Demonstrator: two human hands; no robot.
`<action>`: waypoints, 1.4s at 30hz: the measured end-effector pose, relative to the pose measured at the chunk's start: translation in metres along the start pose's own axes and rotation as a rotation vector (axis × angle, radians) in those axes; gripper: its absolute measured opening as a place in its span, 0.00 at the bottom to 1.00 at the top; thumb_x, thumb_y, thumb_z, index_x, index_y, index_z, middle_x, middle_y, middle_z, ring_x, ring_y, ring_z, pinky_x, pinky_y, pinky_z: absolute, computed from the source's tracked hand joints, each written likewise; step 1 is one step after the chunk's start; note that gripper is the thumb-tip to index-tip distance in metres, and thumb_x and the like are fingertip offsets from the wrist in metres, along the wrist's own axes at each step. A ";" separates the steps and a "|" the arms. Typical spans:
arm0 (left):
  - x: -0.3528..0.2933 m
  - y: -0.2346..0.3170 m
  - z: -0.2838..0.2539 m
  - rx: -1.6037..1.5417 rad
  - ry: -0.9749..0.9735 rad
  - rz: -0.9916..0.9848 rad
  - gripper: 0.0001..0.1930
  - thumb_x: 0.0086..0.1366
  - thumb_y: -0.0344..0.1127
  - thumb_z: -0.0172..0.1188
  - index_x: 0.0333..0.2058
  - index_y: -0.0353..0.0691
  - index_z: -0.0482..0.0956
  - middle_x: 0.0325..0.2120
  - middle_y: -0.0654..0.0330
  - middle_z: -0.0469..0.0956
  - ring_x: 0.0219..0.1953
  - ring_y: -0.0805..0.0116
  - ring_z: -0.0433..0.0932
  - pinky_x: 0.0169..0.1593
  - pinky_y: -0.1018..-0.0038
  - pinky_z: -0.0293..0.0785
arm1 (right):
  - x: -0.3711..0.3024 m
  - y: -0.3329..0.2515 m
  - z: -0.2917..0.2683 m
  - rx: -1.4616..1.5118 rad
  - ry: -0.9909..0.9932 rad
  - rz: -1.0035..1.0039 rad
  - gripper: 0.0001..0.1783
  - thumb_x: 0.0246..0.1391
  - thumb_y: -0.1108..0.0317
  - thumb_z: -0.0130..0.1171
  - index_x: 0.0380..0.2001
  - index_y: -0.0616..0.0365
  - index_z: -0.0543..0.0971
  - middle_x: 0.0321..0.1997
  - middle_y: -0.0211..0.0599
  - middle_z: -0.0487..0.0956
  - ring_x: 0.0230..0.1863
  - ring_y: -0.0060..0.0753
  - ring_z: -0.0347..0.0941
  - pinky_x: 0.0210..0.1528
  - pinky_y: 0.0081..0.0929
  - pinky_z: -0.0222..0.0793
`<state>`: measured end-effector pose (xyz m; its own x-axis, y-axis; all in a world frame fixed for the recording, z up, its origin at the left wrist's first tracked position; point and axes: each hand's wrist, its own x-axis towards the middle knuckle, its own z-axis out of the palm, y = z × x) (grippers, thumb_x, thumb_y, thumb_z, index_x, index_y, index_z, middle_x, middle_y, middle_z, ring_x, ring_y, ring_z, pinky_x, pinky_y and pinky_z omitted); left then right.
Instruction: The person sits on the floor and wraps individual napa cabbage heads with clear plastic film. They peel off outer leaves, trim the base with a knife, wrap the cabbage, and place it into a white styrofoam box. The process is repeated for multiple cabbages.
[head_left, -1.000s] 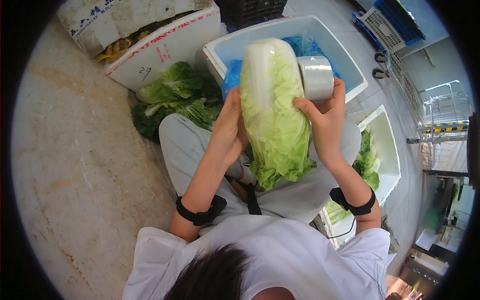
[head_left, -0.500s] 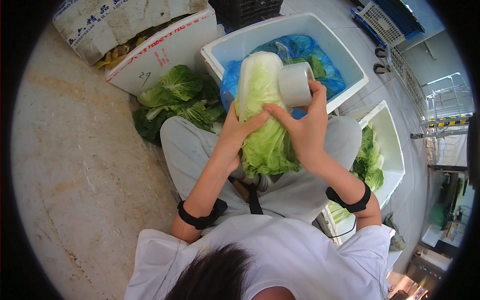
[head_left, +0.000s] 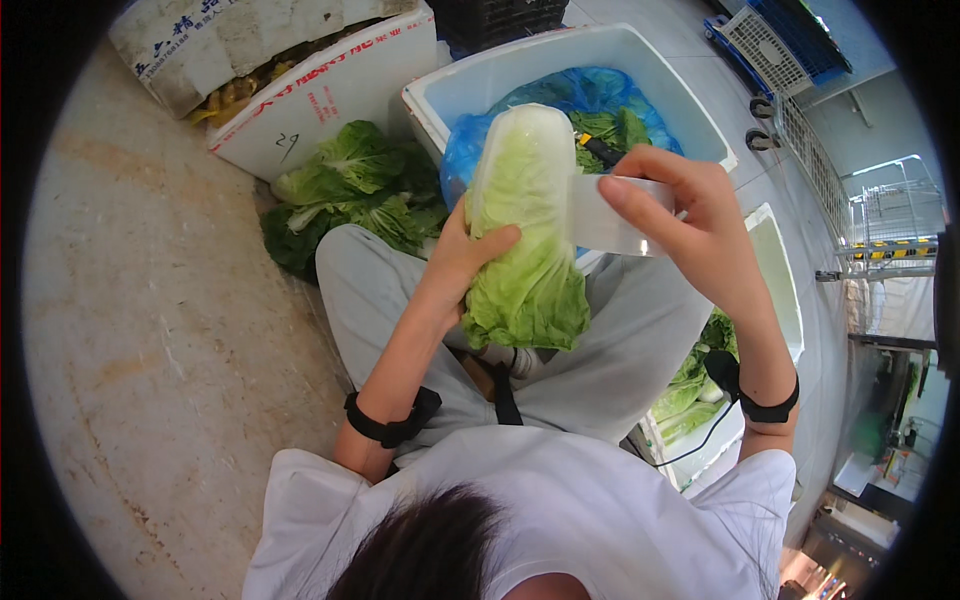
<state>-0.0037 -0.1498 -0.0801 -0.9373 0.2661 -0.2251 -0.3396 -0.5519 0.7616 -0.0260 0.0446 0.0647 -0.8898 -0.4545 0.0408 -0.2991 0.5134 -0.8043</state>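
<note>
A napa cabbage [head_left: 522,220], white at the base and pale green at its leafy end, is upright over my lap. My left hand [head_left: 465,262] grips its left side, thumb across the front leaves. To the right, my right hand [head_left: 690,215] is closed on a roll of clear film [head_left: 625,222], thumb over its near side. A translucent strip joins the roll to the cabbage's right side. Behind the cabbage, a yellow-and-black handled tool [head_left: 597,150] lies over leaves, its far part hidden.
Beyond my legs stands a white foam box [head_left: 690,100] with a blue plastic bag [head_left: 590,85] and leaves. Loose outer leaves [head_left: 350,200] lie at left, beside a white carton [head_left: 340,95]. Another foam box [head_left: 785,270] at right holds more cabbage [head_left: 690,395].
My right hand has moved right and turned, taking the roll away from the cabbage; its thumb has left the leaves. The yellow-and-black handle now shows. My left hand still holds the cabbage.
</note>
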 end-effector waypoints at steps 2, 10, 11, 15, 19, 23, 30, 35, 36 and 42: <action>0.001 -0.004 -0.002 -0.018 -0.047 0.013 0.37 0.53 0.41 0.67 0.57 0.35 0.57 0.49 0.55 0.70 0.49 0.66 0.72 0.51 0.71 0.70 | 0.007 -0.003 0.007 -0.062 0.045 -0.014 0.15 0.53 0.60 0.58 0.26 0.64 0.74 0.14 0.25 0.66 0.16 0.13 0.57 0.18 0.17 0.49; 0.004 -0.009 -0.001 0.002 -0.015 0.063 0.37 0.55 0.48 0.64 0.56 0.34 0.59 0.47 0.55 0.71 0.48 0.68 0.73 0.50 0.73 0.71 | 0.011 0.000 0.021 -0.326 0.081 -0.153 0.17 0.51 0.59 0.59 0.24 0.65 0.74 0.13 0.37 0.66 0.14 0.25 0.60 0.18 0.23 0.54; 0.004 -0.009 0.001 -0.010 0.022 0.038 0.36 0.56 0.48 0.63 0.56 0.34 0.59 0.47 0.55 0.71 0.47 0.68 0.73 0.50 0.73 0.71 | 0.011 0.000 0.021 -0.335 0.083 -0.144 0.17 0.51 0.59 0.59 0.24 0.65 0.74 0.13 0.38 0.66 0.14 0.26 0.60 0.18 0.23 0.54; 0.004 -0.004 0.006 -0.095 0.013 0.059 0.31 0.58 0.43 0.60 0.55 0.33 0.61 0.46 0.53 0.71 0.46 0.67 0.74 0.48 0.72 0.72 | 0.012 0.000 0.021 -0.375 0.080 -0.120 0.17 0.50 0.58 0.59 0.24 0.65 0.75 0.13 0.39 0.66 0.13 0.29 0.60 0.18 0.25 0.54; 0.001 -0.002 0.005 -0.115 -0.007 0.039 0.31 0.57 0.43 0.58 0.55 0.32 0.61 0.47 0.52 0.71 0.46 0.65 0.74 0.48 0.71 0.73 | 0.013 0.005 0.018 -0.448 0.064 -0.085 0.19 0.48 0.56 0.61 0.24 0.64 0.75 0.14 0.42 0.68 0.14 0.36 0.63 0.19 0.28 0.56; 0.000 -0.003 0.002 -0.214 -0.012 -0.015 0.34 0.56 0.46 0.58 0.55 0.30 0.60 0.48 0.51 0.70 0.46 0.64 0.74 0.49 0.71 0.72 | 0.014 0.014 0.019 -0.602 0.134 -0.150 0.23 0.42 0.52 0.66 0.24 0.63 0.75 0.17 0.44 0.72 0.17 0.45 0.67 0.21 0.32 0.60; -0.001 -0.003 0.001 -0.173 -0.080 0.008 0.35 0.56 0.47 0.58 0.57 0.30 0.58 0.49 0.50 0.69 0.48 0.63 0.73 0.50 0.70 0.72 | 0.013 0.022 0.026 -0.797 0.191 -0.158 0.27 0.38 0.45 0.65 0.19 0.61 0.73 0.15 0.42 0.73 0.19 0.46 0.71 0.20 0.34 0.64; -0.004 -0.006 0.002 -0.234 -0.058 -0.059 0.35 0.57 0.46 0.58 0.57 0.31 0.58 0.49 0.50 0.69 0.49 0.63 0.73 0.51 0.69 0.72 | 0.014 0.022 0.030 -0.895 0.206 -0.207 0.27 0.41 0.45 0.63 0.15 0.61 0.72 0.12 0.42 0.71 0.16 0.45 0.71 0.18 0.34 0.63; -0.004 -0.006 0.002 -0.219 -0.066 -0.037 0.35 0.57 0.46 0.58 0.57 0.31 0.58 0.49 0.50 0.69 0.49 0.63 0.73 0.51 0.69 0.72 | 0.014 0.022 0.030 -0.907 0.199 -0.201 0.27 0.41 0.45 0.62 0.15 0.61 0.72 0.11 0.42 0.70 0.16 0.45 0.71 0.18 0.34 0.64; -0.001 -0.009 0.003 -0.191 -0.033 -0.046 0.33 0.57 0.44 0.58 0.56 0.31 0.59 0.49 0.51 0.70 0.48 0.64 0.74 0.50 0.69 0.73 | 0.016 0.022 0.035 -0.926 0.170 -0.158 0.26 0.42 0.46 0.62 0.15 0.61 0.73 0.11 0.43 0.71 0.17 0.44 0.72 0.18 0.34 0.65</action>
<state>0.0002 -0.1425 -0.0850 -0.9183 0.3189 -0.2347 -0.3941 -0.6776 0.6209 -0.0346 0.0229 0.0269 -0.8323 -0.4933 0.2530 -0.5091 0.8607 0.0035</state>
